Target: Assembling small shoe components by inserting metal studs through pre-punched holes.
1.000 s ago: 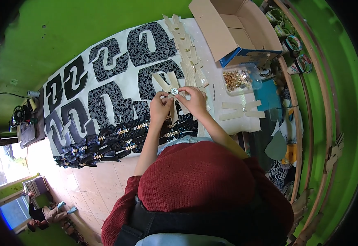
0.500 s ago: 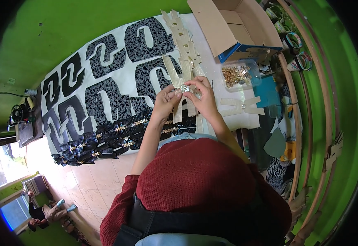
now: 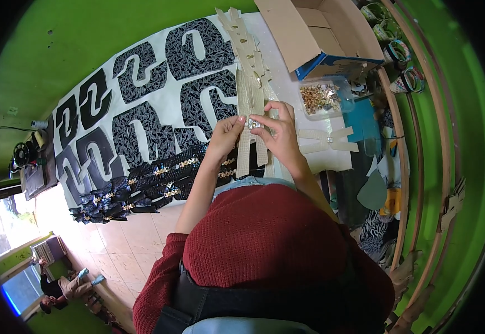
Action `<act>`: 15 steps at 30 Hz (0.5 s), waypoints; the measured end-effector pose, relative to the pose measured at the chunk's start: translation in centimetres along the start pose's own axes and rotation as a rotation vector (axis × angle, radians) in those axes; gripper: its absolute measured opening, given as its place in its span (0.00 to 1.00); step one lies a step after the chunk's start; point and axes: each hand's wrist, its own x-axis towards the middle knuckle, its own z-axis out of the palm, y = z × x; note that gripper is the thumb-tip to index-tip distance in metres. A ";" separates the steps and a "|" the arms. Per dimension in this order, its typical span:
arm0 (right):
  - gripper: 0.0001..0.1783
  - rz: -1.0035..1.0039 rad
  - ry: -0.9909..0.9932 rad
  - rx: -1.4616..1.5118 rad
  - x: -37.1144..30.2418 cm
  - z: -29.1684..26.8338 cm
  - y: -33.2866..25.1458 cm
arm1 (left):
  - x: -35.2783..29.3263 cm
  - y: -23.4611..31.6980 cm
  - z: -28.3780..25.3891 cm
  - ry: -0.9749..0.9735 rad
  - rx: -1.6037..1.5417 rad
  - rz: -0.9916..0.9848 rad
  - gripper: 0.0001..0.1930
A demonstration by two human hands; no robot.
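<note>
My left hand (image 3: 225,138) is closed in a pinch at the edge of a cream, textured strap (image 3: 244,158). My right hand (image 3: 281,135) pinches a shiny silvery ornament (image 3: 253,124) between thumb and fingers, against the straps. Two cream straps run lengthwise through this spot, above and below my fingers. Just beyond my hands lies a row of cream straps with gold-coloured ornaments (image 3: 250,55). To the right, a crossed pair of cream straps (image 3: 340,133) carries a silvery ornament at its middle.
Black patterned cut pieces (image 3: 198,36) cover the white table's left. Nearer me lie black straps with gold ornaments (image 3: 137,186). At right are a clear tray of metal ornaments (image 3: 319,97) and an open cardboard box (image 3: 337,36). A person (image 3: 67,286) sits far left.
The two straps in my hands have swung from a spread, crossed position to nearly side by side. My fingers have shifted slightly on the ornament.
</note>
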 end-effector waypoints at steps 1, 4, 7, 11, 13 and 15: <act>0.18 -0.006 -0.011 0.011 0.1 0.0 0.0 | -0.1 0.0 0.1 0.015 0.007 0.034 0.16; 0.17 -0.014 -0.033 0.020 0.4 -0.4 -0.1 | 0.2 0.0 -0.1 0.008 0.070 0.038 0.16; 0.16 -0.027 -0.068 0.011 0.6 -0.7 -0.2 | -0.1 0.7 0.3 0.005 0.044 0.042 0.16; 0.15 -0.035 -0.149 0.019 1.0 -1.0 -0.5 | 0.1 -0.2 -0.5 -0.016 0.065 0.055 0.16; 0.16 -0.037 -0.156 0.035 1.0 -1.1 -0.3 | 0.2 -0.2 -0.5 -0.034 0.056 0.029 0.16; 0.17 -0.039 -0.161 0.052 0.8 -0.9 0.0 | -0.2 0.6 0.1 -0.013 0.039 0.034 0.16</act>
